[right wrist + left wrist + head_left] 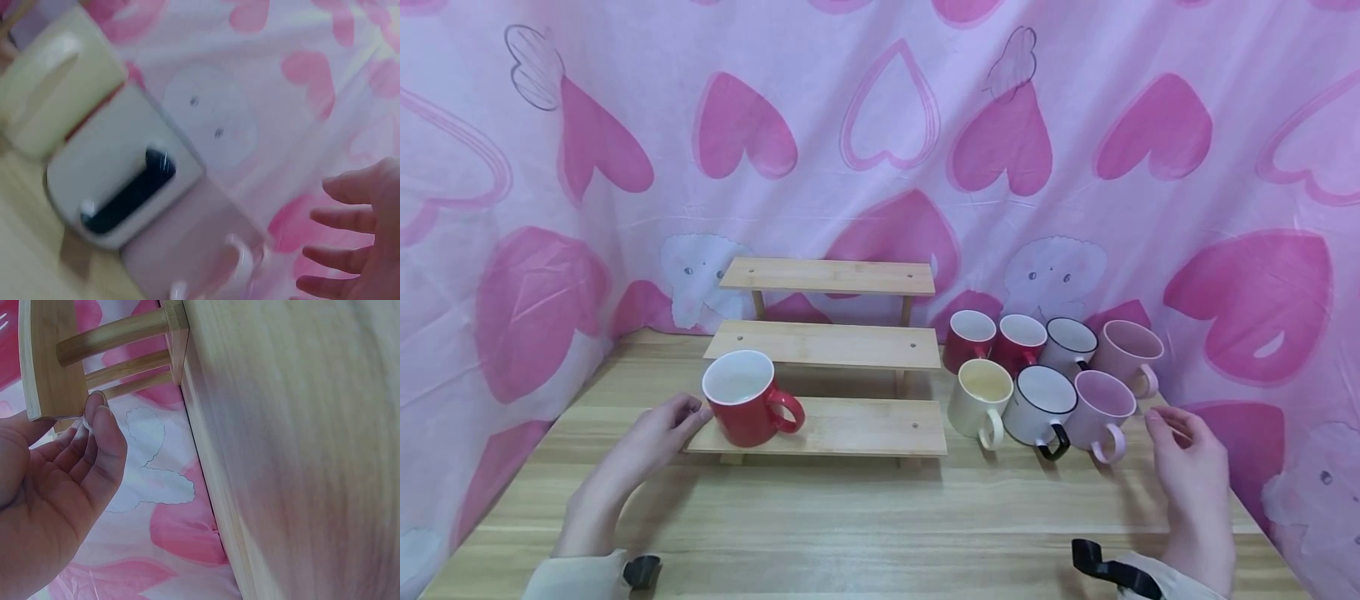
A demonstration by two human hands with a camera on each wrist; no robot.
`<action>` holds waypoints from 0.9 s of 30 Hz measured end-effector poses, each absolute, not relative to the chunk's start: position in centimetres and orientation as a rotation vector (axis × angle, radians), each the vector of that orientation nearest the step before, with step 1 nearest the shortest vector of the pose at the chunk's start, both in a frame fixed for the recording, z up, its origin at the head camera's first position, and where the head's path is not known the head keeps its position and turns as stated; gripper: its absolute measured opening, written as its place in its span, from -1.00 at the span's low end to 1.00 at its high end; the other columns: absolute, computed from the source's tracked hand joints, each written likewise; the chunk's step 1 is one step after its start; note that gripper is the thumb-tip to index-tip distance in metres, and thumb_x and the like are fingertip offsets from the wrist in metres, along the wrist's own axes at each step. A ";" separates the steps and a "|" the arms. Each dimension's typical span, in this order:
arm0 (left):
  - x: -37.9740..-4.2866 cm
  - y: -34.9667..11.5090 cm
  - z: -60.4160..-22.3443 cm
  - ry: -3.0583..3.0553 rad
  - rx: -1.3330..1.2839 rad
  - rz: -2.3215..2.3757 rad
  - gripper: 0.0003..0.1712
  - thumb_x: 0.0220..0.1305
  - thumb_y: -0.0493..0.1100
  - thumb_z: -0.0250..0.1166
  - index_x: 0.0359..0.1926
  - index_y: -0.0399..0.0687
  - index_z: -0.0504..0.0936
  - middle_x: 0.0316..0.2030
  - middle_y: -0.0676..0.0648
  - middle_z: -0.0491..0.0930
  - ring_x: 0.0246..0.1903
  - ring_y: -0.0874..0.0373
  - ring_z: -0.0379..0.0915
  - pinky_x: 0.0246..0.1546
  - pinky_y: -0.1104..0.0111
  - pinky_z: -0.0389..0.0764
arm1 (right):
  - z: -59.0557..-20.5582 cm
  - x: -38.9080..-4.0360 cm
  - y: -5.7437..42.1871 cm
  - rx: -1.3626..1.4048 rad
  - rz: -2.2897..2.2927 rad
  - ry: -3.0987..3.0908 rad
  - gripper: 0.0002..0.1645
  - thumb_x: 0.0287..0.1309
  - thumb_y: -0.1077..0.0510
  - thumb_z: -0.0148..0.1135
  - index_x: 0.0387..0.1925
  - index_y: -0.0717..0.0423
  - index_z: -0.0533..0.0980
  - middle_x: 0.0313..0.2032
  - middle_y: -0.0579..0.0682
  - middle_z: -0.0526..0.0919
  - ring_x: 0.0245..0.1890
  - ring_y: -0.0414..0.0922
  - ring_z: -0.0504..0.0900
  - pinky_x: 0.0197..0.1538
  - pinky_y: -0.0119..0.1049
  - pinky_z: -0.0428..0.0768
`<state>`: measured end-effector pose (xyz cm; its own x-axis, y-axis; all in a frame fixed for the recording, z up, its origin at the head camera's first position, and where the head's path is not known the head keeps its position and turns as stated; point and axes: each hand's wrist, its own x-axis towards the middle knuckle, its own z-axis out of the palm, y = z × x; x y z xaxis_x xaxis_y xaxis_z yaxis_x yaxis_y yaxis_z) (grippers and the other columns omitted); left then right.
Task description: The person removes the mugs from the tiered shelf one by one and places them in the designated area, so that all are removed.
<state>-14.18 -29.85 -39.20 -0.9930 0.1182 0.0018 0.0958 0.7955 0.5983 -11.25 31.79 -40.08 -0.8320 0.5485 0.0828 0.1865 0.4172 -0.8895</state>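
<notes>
A red mug (751, 400) with a white inside stands upright at the left end of the lowest board of a three-step wooden shelf rack (865, 421), its handle turned right. Beside it, my left hand (658, 429) pinches the left end of that board. The left wrist view shows the thumb and curled fingertips of the hand (69, 462) at the board's corner (53, 369). My right hand (1191, 458) holds nothing and hovers just right of a pink mug (1099, 408). Its fingers (344, 219) are spread and loosely bent in the right wrist view.
Right of the rack, mugs stand close together in two rows: two red mugs (970, 342), a white mug (1070, 346) and a pink mug (1127, 354) behind, a cream mug (977, 408) and a black-handled white mug (1037, 408) in front. A heart-patterned curtain (880, 167) hangs behind the table (865, 525).
</notes>
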 end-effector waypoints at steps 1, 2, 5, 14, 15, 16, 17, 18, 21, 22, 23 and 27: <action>-14.2 -29.8 -39.2 2.939 0.173 0.982 -0.64 0.47 0.05 0.11 -0.20 -0.20 0.49 -0.52 -0.02 0.36 -0.47 0.11 0.31 -0.47 0.28 0.38 | -38.9 -10.8 30.6 -0.618 1.401 -2.276 -0.71 0.37 0.01 0.13 -0.01 0.05 0.54 -0.26 -0.45 0.50 -0.24 -0.47 0.38 -0.24 -0.56 0.31; -14.2 -29.8 -39.2 2.936 0.171 0.986 -0.64 0.47 0.05 0.11 -0.19 -0.20 0.49 -0.51 -0.02 0.36 -0.46 0.11 0.31 -0.48 0.28 0.38 | -37.9 -10.6 29.6 -0.619 1.419 -2.243 -0.70 0.37 0.03 0.12 0.00 0.11 0.54 -0.30 -0.48 0.49 -0.25 -0.47 0.39 -0.24 -0.56 0.31; -14.1 -29.9 -39.1 2.933 0.172 1.000 -0.65 0.47 0.03 0.11 -0.20 -0.21 0.49 -0.52 -0.02 0.36 -0.47 0.11 0.31 -0.49 0.29 0.38 | -37.3 -11.2 28.5 -0.605 1.483 -2.174 -0.66 0.35 0.03 0.16 0.04 0.14 0.55 -0.27 -0.37 0.55 -0.17 -0.36 0.44 -0.18 -0.54 0.33; -14.1 -30.0 -39.0 2.933 0.173 1.012 -0.65 0.47 0.02 0.11 -0.18 -0.22 0.49 -0.52 -0.02 0.37 -0.47 0.11 0.32 -0.49 0.29 0.40 | -34.9 -12.2 23.5 -0.318 1.550 -2.089 -0.70 0.35 0.16 0.17 0.01 0.27 0.56 0.07 -0.01 0.55 0.13 -0.26 0.47 -0.02 -0.51 0.45; -14.1 -30.0 -39.0 2.935 0.174 1.011 -0.66 0.48 0.02 0.11 -0.19 -0.22 0.49 -0.52 -0.02 0.37 -0.48 0.11 0.32 -0.49 0.29 0.40 | -34.7 -12.2 22.8 -0.276 1.540 -2.094 -0.72 0.34 0.17 0.18 -0.01 0.27 0.57 -0.02 -0.03 0.59 0.02 -0.26 0.53 -0.10 -0.50 0.49; -14.1 -30.0 -38.9 2.936 0.173 1.011 -0.66 0.48 0.01 0.11 -0.19 -0.22 0.49 -0.52 -0.03 0.37 -0.48 0.11 0.32 -0.49 0.29 0.40 | -34.6 -12.4 22.1 -0.231 1.525 -2.098 -0.73 0.33 0.20 0.19 -0.03 0.29 0.57 -0.12 -0.04 0.61 -0.08 -0.26 0.57 -0.17 -0.51 0.50; -14.1 -29.9 -38.9 2.934 0.174 1.011 -0.66 0.48 0.01 0.11 -0.20 -0.22 0.49 -0.53 -0.03 0.37 -0.48 0.10 0.32 -0.49 0.29 0.40 | -34.5 -12.5 21.3 -0.188 1.529 -2.101 -0.74 0.33 0.21 0.19 -0.04 0.30 0.57 -0.15 -0.06 0.61 -0.17 -0.26 0.59 -0.22 -0.50 0.50; -14.1 -29.9 -38.9 2.936 0.176 1.006 -0.66 0.48 0.01 0.11 -0.20 -0.22 0.49 -0.53 -0.02 0.36 -0.48 0.11 0.32 -0.49 0.29 0.40 | -34.5 -12.6 20.7 -0.146 1.507 -2.124 -0.74 0.34 0.20 0.19 -0.04 0.29 0.57 -0.18 -0.05 0.63 -0.18 -0.28 0.60 -0.12 -0.52 0.48; -14.1 -29.8 -39.1 2.942 0.178 0.994 -0.66 0.47 0.01 0.12 -0.20 -0.23 0.49 -0.53 -0.02 0.36 -0.48 0.11 0.31 -0.48 0.28 0.39 | -34.8 -13.1 18.6 -0.001 1.487 -2.155 -0.78 0.33 0.23 0.19 -0.08 0.29 0.60 -0.19 0.02 0.66 -0.19 -0.28 0.59 -0.11 -0.49 0.51; -14.1 -29.7 -39.1 2.945 0.177 0.991 -0.66 0.47 0.01 0.12 -0.21 -0.22 0.49 -0.53 -0.02 0.36 -0.48 0.11 0.31 -0.48 0.28 0.39 | -35.0 -13.3 17.8 0.057 1.483 -2.160 -0.80 0.33 0.24 0.19 -0.09 0.28 0.60 -0.19 0.04 0.66 -0.17 -0.27 0.58 -0.08 -0.49 0.49; -14.1 -29.7 -39.1 2.949 0.180 0.987 -0.67 0.47 0.01 0.12 -0.21 -0.22 0.49 -0.53 -0.02 0.36 -0.48 0.11 0.31 -0.48 0.28 0.39 | -35.1 -13.3 17.0 0.113 1.487 -2.171 -0.81 0.33 0.25 0.20 -0.10 0.26 0.61 -0.18 0.05 0.67 -0.16 -0.26 0.57 -0.06 -0.47 0.50; -14.2 -29.7 -39.3 2.964 0.180 0.979 -0.68 0.47 0.00 0.13 -0.21 -0.20 0.50 -0.53 -0.01 0.35 -0.48 0.11 0.31 -0.48 0.28 0.38 | -35.6 -13.4 13.6 0.278 1.486 -2.216 -0.85 0.28 0.28 0.24 -0.14 0.18 0.63 -0.17 -0.01 0.67 -0.15 -0.21 0.59 -0.07 -0.37 0.55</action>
